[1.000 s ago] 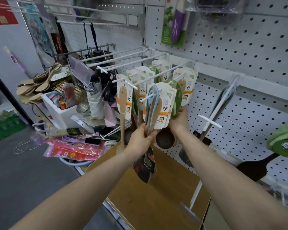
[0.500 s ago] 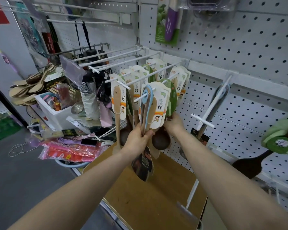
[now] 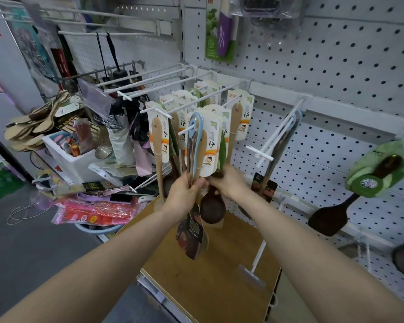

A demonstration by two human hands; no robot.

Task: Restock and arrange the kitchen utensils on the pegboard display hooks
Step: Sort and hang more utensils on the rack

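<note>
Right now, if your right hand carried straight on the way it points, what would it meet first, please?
The right hand points up-left into the hanging carded wooden spoons; its fingertips are hidden behind them, so contact looks made, though depth is unclear. Just beside it, the left hand grips the blue-looped spatula.

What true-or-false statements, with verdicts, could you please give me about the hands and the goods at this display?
1. The left hand grips a spatula that has a blue loop. True.
2. The right hand hangs idle at the person's side. False: it holds the carded spoons that hang on the hooks.
3. A purple-handled knife hangs high on the pegboard. True.
4. The white box on the left has nothing in it. False: small items fill it.
</note>
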